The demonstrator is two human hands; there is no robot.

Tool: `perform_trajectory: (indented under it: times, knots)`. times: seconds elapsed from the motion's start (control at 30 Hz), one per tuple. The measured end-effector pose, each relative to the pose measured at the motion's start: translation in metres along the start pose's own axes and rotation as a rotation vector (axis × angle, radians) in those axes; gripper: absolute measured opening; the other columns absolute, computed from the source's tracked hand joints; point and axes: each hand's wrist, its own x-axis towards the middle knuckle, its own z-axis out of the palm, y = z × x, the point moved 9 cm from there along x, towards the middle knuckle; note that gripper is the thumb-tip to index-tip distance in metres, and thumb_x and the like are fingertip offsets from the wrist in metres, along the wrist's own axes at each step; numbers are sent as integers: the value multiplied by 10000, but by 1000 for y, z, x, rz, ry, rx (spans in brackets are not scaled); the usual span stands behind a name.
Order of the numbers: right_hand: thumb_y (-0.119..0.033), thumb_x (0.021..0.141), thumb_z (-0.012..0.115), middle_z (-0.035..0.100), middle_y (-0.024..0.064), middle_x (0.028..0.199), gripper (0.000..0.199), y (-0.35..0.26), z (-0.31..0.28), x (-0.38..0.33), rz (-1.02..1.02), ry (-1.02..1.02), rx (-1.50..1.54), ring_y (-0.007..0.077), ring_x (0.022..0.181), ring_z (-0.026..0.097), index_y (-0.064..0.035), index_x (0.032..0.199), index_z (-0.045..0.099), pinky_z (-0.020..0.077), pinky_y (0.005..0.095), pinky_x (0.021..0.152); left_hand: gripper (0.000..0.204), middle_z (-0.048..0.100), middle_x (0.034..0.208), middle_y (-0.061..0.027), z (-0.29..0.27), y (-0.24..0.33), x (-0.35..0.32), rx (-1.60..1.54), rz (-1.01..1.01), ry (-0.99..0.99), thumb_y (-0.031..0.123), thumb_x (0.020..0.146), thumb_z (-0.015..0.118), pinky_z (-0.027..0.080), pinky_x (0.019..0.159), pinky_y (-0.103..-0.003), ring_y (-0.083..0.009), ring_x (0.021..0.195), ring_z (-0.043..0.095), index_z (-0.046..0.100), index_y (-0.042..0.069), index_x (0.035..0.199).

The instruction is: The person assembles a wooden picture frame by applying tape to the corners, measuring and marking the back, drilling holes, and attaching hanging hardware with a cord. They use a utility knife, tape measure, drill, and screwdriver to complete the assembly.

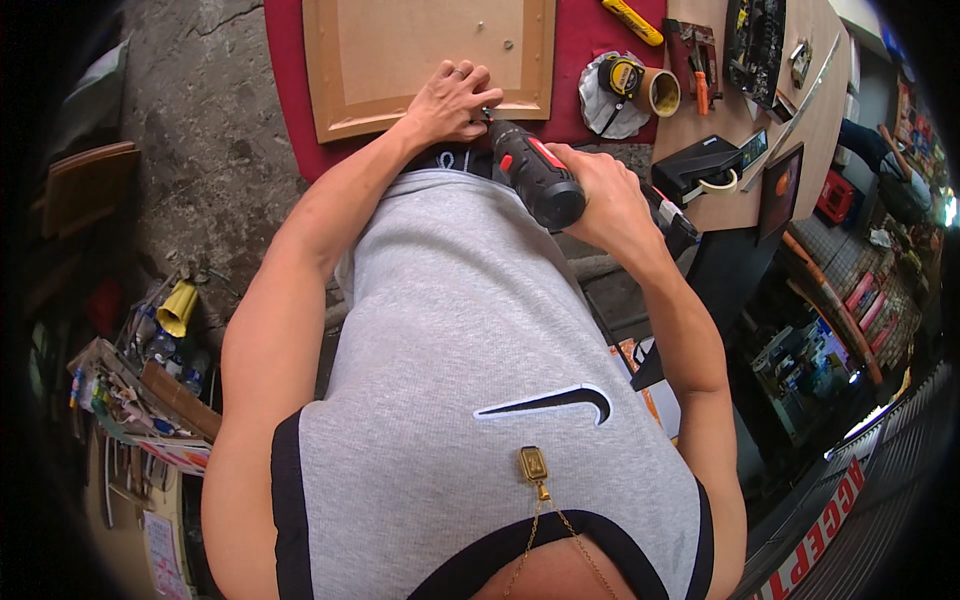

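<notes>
A wooden frame [537,60], its back covered by a tan board with brown tape around the border, lies on a red cloth [288,90]. My right hand [605,195] grips a black and red cordless drill [535,180], its nose pointing at the frame's near edge. Beside the drill's tip, my left hand [455,100] rests on that edge with its fingers bent together. Whatever the fingertips pinch is too small or hidden to make out. Two small metal pieces [507,44] lie on the backing board.
Right of the frame sit a yellow and black tape measure [620,76], a tape roll [660,92] and a yellow tool [633,20]. A wooden table [810,90] holds a black case [700,165] and an orange-handled tool [701,92]. A cluttered box [180,400] stands at lower left.
</notes>
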Motion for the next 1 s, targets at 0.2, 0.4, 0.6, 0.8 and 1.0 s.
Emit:
perform_trajectory:
  times: [0.2, 0.4, 0.6, 0.8, 1.0]
  knots:
    - [-149, 652, 675, 657, 156, 917, 487, 3, 2, 0, 64, -65, -14, 356, 898, 613, -108, 1126, 571, 481, 451, 762, 431, 471, 980, -50, 0, 0, -1, 16, -3, -11, 347, 597, 676, 343, 808, -371, -224, 974, 460, 514, 241, 982]
    - [-138, 651, 668, 658, 161, 924, 522, 5, 4, -2, 35, -49, -15, 356, 894, 616, -128, 1163, 570, 486, 446, 766, 409, 479, 973, -52, -2, 0, 0, -9, -11, 2, 324, 607, 673, 346, 806, -374, -225, 962, 464, 536, 224, 979]
    - [-99, 642, 691, 651, 180, 892, 514, 7, -19, -12, -44, -31, -74, 337, 847, 637, -106, 1143, 574, 495, 414, 761, 409, 486, 968, -51, -9, 5, 0, 4, -3, -29, 309, 602, 676, 348, 806, -380, -229, 954, 466, 550, 217, 980]
    - [-135, 657, 755, 656, 91, 868, 447, 83, -141, -15, -295, 269, 306, 217, 797, 631, -68, 1080, 629, 491, 335, 729, 395, 540, 921, -61, -21, -3, 8, -110, -127, 50, 342, 642, 684, 369, 798, -372, -240, 917, 509, 569, 185, 986]
    - [-319, 751, 763, 641, 69, 849, 392, 175, -218, 101, -396, 1024, 376, 175, 796, 600, -37, 991, 635, 479, 339, 748, 236, 606, 797, -49, -28, -33, 30, -83, -608, 421, 234, 791, 660, 473, 655, -368, -232, 714, 602, 627, 132, 1002]
